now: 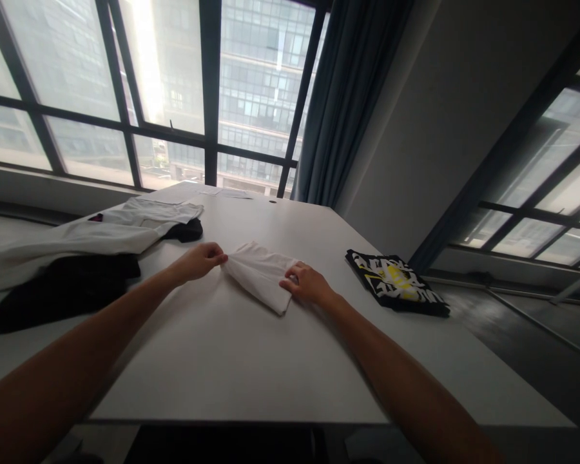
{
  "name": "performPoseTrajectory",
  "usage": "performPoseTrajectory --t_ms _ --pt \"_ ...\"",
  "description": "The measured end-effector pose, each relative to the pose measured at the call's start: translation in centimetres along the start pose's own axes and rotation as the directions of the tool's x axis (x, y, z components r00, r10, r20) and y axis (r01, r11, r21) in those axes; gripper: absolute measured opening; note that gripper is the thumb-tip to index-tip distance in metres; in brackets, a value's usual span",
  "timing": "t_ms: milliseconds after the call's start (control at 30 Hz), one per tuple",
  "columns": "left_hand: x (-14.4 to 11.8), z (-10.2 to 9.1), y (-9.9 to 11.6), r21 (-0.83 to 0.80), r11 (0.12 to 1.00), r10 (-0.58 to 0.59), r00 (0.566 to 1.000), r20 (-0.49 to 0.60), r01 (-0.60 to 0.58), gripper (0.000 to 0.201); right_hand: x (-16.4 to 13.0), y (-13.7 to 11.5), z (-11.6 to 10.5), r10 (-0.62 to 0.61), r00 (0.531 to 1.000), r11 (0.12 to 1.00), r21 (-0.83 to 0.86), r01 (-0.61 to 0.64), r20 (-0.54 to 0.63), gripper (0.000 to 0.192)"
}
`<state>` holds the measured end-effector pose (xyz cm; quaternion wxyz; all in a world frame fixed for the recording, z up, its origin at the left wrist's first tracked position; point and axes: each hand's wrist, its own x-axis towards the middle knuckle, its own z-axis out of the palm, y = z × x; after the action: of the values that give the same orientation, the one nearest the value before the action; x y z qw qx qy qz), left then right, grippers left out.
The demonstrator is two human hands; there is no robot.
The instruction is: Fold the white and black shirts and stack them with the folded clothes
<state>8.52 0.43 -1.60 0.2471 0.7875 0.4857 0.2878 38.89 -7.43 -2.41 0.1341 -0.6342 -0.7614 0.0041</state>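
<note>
Pinching the near-left corner of a folded white cloth (pixel 261 276), the left hand (pixel 199 260) has its fingers drawn together on the fabric, thumb and fingertips closed over the edge. The right hand (pixel 307 283) rests on the cloth's right side, fingers curled down and pressing on the fabric, holding it flat against the white table (pixel 232 361). The cloth lies near the middle of the table, between the 2 hands, folded into a narrow shape that widens toward the near-right corner.

Both bare forearms reach in from the bottom of the view, the left from the lower left, the right from the lower right.

To the left of the hands, well apart from the cloth, a heap of clothes lies spread on the table: a white garment (pixel 101 235) draped over a black garment (pixel 62 287), with more black fabric showing at its far end. To the right, near the table's edge, sits a folded black shirt with white and yellow print (pixel 396 283), apart from the right hand. A few sheets of paper (pixel 225 192) lie at the far edge of the table.

Behind the table stand large windows (pixel 174 90) with dark frames, and a dark curtain (pixel 348 96) hangs in the corner.
</note>
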Motion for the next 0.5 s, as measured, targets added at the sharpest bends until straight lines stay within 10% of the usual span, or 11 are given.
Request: performPoseTrajectory --t_ms 200,500 --pt "-0.01 0.06 -0.74 0.324 0.946 -0.039 0.997 0.073 0.013 0.025 0.15 0.10 0.06 0.004 1.000 1.000 0.006 -0.004 0.011 0.026" --pt "-0.47 -0.53 -0.42 0.222 0.975 -0.051 0.959 0.278 -0.012 0.040 -0.02 0.09 0.04 -0.007 1.000 1.000 0.003 0.007 0.007 0.028"
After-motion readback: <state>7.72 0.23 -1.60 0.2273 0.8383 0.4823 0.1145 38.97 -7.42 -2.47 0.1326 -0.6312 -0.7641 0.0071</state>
